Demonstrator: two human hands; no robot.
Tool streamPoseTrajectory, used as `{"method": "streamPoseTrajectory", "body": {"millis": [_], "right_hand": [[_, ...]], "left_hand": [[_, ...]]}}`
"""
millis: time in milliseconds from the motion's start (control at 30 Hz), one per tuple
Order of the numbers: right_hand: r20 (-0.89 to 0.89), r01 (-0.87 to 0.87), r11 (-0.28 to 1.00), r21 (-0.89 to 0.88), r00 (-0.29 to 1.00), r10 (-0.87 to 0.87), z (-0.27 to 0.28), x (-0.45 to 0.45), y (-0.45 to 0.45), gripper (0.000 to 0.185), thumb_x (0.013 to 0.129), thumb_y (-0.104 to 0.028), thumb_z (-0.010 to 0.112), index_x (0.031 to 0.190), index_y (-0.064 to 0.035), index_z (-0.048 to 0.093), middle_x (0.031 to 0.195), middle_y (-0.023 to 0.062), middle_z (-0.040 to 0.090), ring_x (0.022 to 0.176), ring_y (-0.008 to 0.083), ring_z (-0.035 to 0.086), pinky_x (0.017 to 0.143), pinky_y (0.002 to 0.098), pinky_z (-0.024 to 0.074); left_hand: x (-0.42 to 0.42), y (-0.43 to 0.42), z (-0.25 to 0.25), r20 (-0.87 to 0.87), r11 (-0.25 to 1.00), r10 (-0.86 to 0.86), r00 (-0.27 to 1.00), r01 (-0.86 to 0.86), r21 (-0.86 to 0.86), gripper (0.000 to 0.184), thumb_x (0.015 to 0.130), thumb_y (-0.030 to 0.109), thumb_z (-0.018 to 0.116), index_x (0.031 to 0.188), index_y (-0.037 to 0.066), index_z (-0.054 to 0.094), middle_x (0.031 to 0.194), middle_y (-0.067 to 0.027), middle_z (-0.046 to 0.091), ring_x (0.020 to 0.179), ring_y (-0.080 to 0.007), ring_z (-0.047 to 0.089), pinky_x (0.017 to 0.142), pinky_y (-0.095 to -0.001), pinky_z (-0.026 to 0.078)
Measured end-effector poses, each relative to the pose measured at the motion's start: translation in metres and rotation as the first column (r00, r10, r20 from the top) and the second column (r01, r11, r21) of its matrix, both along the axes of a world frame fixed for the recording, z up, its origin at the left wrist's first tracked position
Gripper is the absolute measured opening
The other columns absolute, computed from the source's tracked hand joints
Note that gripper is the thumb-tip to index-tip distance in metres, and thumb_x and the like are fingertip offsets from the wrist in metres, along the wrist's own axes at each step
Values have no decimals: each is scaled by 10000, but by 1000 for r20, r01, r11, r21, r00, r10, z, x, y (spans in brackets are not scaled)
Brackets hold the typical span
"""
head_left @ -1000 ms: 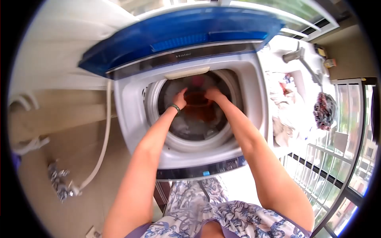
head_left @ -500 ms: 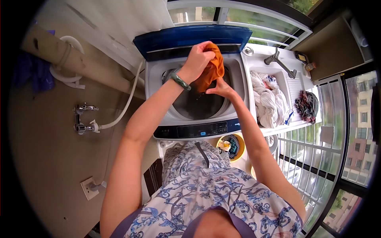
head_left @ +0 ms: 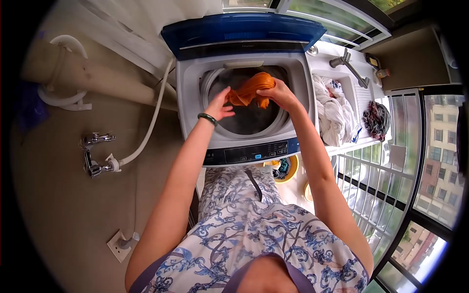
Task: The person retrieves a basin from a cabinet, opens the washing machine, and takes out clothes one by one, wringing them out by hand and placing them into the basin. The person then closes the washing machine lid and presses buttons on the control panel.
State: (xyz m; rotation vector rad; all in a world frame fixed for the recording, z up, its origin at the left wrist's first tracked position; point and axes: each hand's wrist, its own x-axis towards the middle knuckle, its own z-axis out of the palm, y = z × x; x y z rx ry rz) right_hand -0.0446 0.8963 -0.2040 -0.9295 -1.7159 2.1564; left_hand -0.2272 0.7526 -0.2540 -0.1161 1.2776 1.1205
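Observation:
An orange cloth (head_left: 251, 89), bunched and slightly twisted, is held above the open drum (head_left: 244, 119) of a top-loading washing machine (head_left: 193, 105). My right hand (head_left: 279, 94) grips the cloth's right end. At its left end is my left hand (head_left: 220, 104), fingers apart, its fingertips by the cloth's edge; a dark bangle circles that wrist. The machine's blue lid (head_left: 244, 30) stands raised behind the drum. The drum's inside is dark, and what lies in it is hard to make out.
White laundry (head_left: 333, 115) fills a sink right of the machine, below a grey faucet (head_left: 348, 66). A dark patterned bundle (head_left: 376, 120) lies beside it. A yellow basin (head_left: 292, 170) is on the floor. A white hose (head_left: 155, 119) runs from a wall tap (head_left: 97, 168) at left.
The orange cloth was lifted out of the drum, then lowered and stretched sideways. My right hand has taken hold of it; my left hand has moved down and left and opened.

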Motion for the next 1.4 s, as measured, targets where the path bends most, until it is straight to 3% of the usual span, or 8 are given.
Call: {"method": "streamPoseTrajectory", "body": {"millis": [67,333,467,633,767,1033,1200,1400], "right_hand": [[112,-24,992,126,994,10,-5,0,-8,409,716,-114,762,1048,38,578,945,94,641,833,150,617,803,267,495],[-53,246,926,-285,961,-271,-51,35,-21,597,822,-290,705,1274,10,457,1184,122,568,1050,214,584,911,352,480],[-39,331,525,-785,818,-574,-122,27,-43,739,849,-648,441,1326,-84,436,1318,141,504,1201,296,499,1010,484,397],[-288,-20,572,-820,878,-382,-157,13,-10,728,826,-651,486,1253,-61,492,1107,160,595,989,285,609,860,456,507],[174,238,720,-652,971,-164,-121,-10,11,457,797,-370,668,1081,-34,547,921,131,625,807,270,639,727,385,540],[686,-326,917,231,723,84,-105,-35,20,512,720,-394,703,1033,5,636,924,146,651,805,236,649,737,319,517],[56,-194,909,-370,972,230,-59,16,28,765,709,-650,670,1136,-23,580,1116,138,541,1095,231,532,937,348,462],[350,18,919,395,921,-168,-13,40,-1,377,756,-306,756,908,-18,565,924,112,668,816,190,634,776,291,504]], "left_hand": [[19,18,-34,633,943,285,720,-92,-321,1141,725,637,659,1475,244,-106,1527,-197,-45,1342,-551,80,1017,-676,225],[85,36,-90,517,950,248,819,-311,36,390,966,428,400,1225,165,527,1291,-71,525,1204,-275,479,974,-576,337],[98,29,-44,744,920,215,632,-388,63,566,931,576,362,1314,167,444,1345,-85,460,1247,-258,424,975,-560,359],[86,10,-31,629,967,19,777,-173,185,803,809,710,449,1382,161,324,1381,-102,395,1277,-278,385,981,-568,395],[69,25,-24,93,908,-336,937,297,295,765,817,551,616,1353,91,323,1265,-116,472,1149,-247,510,779,-421,554],[84,37,-69,-857,721,-417,303,684,-109,433,716,386,690,868,-15,625,835,-190,663,821,-355,636,759,-399,509],[70,30,-29,-753,681,-410,514,722,122,597,706,390,732,1125,8,545,975,-189,637,957,-311,615,841,-374,482],[111,21,-29,-192,847,-44,980,139,513,966,749,479,732,1470,201,151,1367,-183,354,1238,-281,425,1033,-371,360]]}}
